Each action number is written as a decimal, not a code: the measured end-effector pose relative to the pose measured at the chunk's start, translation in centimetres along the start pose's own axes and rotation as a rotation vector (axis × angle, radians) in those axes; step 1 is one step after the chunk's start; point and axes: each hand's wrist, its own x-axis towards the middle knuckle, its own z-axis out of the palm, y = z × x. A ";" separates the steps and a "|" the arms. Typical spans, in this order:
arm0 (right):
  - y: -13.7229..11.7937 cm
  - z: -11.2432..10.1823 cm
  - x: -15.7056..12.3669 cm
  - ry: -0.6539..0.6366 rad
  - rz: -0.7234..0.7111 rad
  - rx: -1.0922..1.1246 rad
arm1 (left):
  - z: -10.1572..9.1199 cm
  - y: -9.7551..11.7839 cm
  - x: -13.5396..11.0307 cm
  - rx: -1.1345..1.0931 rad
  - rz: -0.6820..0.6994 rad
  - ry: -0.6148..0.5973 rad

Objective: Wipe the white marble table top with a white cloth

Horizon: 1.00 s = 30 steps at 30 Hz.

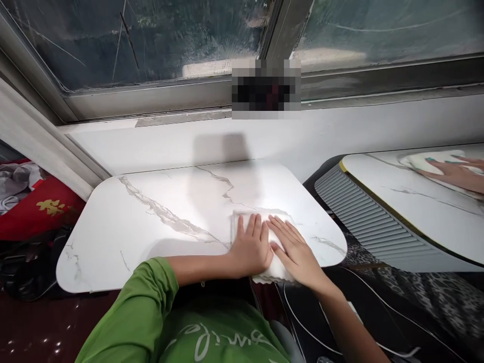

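Note:
A white cloth [274, 272] lies on a white marble-patterned table top [159, 222], near its front right edge. My left hand [250, 247] lies flat on the cloth with its fingers stretched out and together. My right hand [293, 249] rests flat beside it on the same cloth, fingers spread and pointing up-left. Both hands press on the cloth; most of it is hidden beneath them. My left arm wears a green sleeve [139, 312].
A white wall and a window sill [181, 118] run behind the table. To the right stands a second marble table [416, 201], where another person's hand [456, 174] rests on a cloth. Red fabric [45, 206] lies at the left. A dark ribbed seat [363, 222] stands between the tables.

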 end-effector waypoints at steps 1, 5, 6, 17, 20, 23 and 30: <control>0.6 -0.2 -0.3 0.005 -0.002 0.022 | 0.2 0.5 0.1 -0.010 0.016 0.018; 3.8 -0.2 1.3 0.003 -0.014 0.100 | 1.2 0.8 1.9 -0.022 0.000 0.049; 4.6 0.0 2.2 0.000 -0.018 0.105 | 1.4 0.5 2.8 -0.016 -0.016 0.043; 11.8 4.2 17.7 0.080 0.093 0.256 | 2.6 -10.4 14.9 -0.024 -0.148 -0.115; 12.2 5.2 20.7 0.089 0.138 0.228 | 2.9 -12.6 16.4 -0.033 -0.195 -0.096; 12.4 5.9 21.6 0.091 0.152 0.181 | 3.0 -13.4 17.0 -0.038 -0.204 -0.095; 12.5 5.5 19.0 0.027 0.082 0.106 | 2.8 -11.8 16.2 0.021 -0.211 -0.098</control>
